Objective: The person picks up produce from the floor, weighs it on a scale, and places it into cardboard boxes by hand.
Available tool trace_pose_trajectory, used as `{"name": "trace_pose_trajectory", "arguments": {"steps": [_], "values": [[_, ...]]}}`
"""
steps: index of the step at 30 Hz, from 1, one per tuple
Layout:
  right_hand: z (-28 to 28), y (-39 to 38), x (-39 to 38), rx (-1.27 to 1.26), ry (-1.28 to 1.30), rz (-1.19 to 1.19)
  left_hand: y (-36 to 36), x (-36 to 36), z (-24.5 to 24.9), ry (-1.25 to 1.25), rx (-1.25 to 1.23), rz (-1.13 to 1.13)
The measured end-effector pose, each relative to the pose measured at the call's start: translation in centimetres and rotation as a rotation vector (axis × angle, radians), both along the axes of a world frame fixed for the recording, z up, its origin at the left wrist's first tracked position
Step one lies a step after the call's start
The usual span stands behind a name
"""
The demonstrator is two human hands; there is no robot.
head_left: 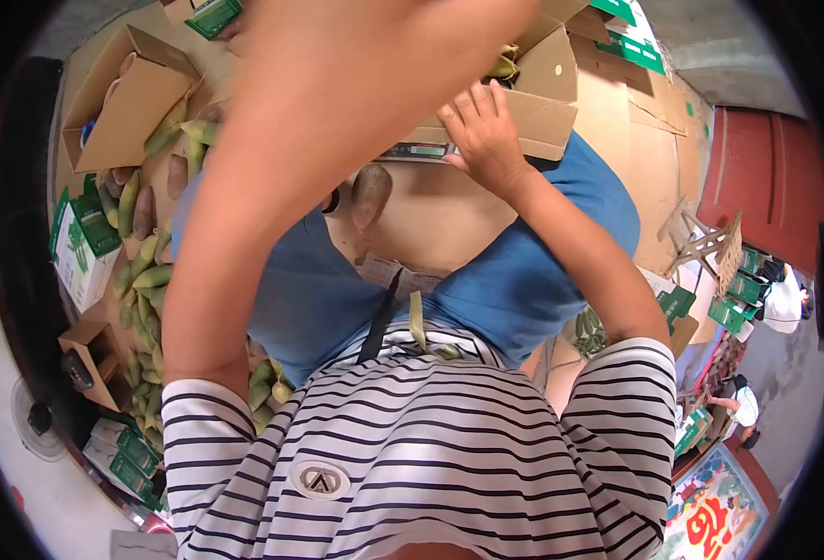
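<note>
My right hand (pixel 488 135) rests with fingers spread and flat on the front wall of an open cardboard box (pixel 547 110). Its fingertips reach the box's upper edge. Inside the box, a few green-yellow long fruits (pixel 503 67) show; the rest of the contents is hidden. My left forearm (pixel 337 103) sweeps across the upper middle, blurred and close to the camera, and covers part of the box. The left hand itself lies outside the picture. A brownish oblong fruit (pixel 371 196) lies on the cardboard floor between my legs, below the box.
Many green and brown long fruits (pixel 146 280) lie heaped at my left. A tilted cardboard box (pixel 136 98) stands at the upper left, a green-and-white carton (pixel 85 245) below it. On the right are a wooden folding stool (pixel 706 241), more cartons and another person (pixel 740 403).
</note>
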State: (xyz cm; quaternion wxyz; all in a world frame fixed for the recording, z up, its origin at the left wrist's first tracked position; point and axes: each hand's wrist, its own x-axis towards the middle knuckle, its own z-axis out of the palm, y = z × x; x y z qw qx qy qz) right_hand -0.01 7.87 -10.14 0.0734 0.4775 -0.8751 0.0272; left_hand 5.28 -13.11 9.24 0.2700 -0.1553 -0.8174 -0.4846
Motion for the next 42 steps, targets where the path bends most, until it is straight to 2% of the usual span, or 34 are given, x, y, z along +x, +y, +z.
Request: {"name": "trace_pose_trajectory", "arguments": {"steps": [1, 3, 5, 8, 9, 11, 12, 15, 16, 17, 18, 19, 21, 23, 25, 29, 32, 35, 39, 42], "values": [[-0.6, 0.3, -0.2, -0.004, 0.048, 0.010, 1.7, -1.0, -0.6, 0.082, -0.145, 0.012], [-2.0, 0.5, -0.9, -0.010, 0.146, 0.033, 2.1, -2.0, -4.0, -0.077, -0.356, 0.064], [0.6, 0.4, -0.4, 0.039, 0.025, 0.048, 1.8, -1.7, -6.9, -0.248, -0.608, 0.068], [4.2, 1.3, -1.2, -0.005, -0.087, 0.077, 2.1, -0.1, -7.9, -0.519, -1.032, 0.001], [6.0, 1.1, -2.2, 0.084, -0.171, 0.010, 2.5, -0.1, -8.6, -0.547, -1.029, -0.037], [10.3, 0.5, -3.9, 0.256, -0.348, -0.147, 3.7, -0.6, -10.2, -0.453, -1.054, 0.025], [11.7, 0.3, -4.7, 0.249, -0.302, -0.149, 3.8, -1.3, -10.4, -0.432, -1.044, 0.071], [13.2, 0.9, -8.8, 0.031, -0.563, -0.023, 3.8, -3.8, -10.3, -0.389, -1.008, 0.162], [13.0, 0.8, -10.7, -0.233, -0.722, -0.062, 3.5, -4.4, -10.0, -0.392, -0.986, 0.169], [13.1, 0.5, -12.7, -0.374, -0.712, -0.099, 3.2, -5.0, -9.7, -0.393, -0.964, 0.171], [11.9, 0.1, -14.8, -0.474, -0.359, -0.130, 3.2, -5.4, -10.1, -0.418, -0.949, 0.141], [11.3, -0.5, -16.9, -0.285, -0.123, -0.210, 3.5, -5.7, -10.5, -0.456, -0.932, 0.106], [9.3, -2.2, -21.0, -0.176, 0.082, -0.179, 4.1, -6.4, -11.3, -0.502, -0.925, 0.038], [8.1, -4.4, -23.5, 0.031, 0.002, -0.332, 4.5, -6.7, -11.3, -0.425, -0.929, 0.016], [8.4, -5.5, -24.0, 0.167, -0.195, -0.452, 4.5, -6.8, -11.2, -0.400, -0.932, -0.015], [9.1, -4.1, -24.1, 0.235, -0.203, -0.271, 4.9, -7.0, -11.4, -0.326, -0.935, -0.017], [9.2, -0.2, -22.2, 0.166, -0.115, -0.193, 6.1, -6.8, -11.2, -0.218, -0.928, -0.047], [10.9, 6.4, -19.3, 0.057, -0.072, -0.294, 8.7, -6.2, -10.4, -0.074, -0.955, -0.152], [11.9, 19.2, -12.2, -0.045, -0.102, -0.611, 14.3, -6.2, -7.7, 0.139, -1.045, -0.360], [8.0, 28.9, -5.0, -0.149, -0.161, -0.913, 19.8, -7.2, -7.5, 0.233, -1.060, -0.554]]}}
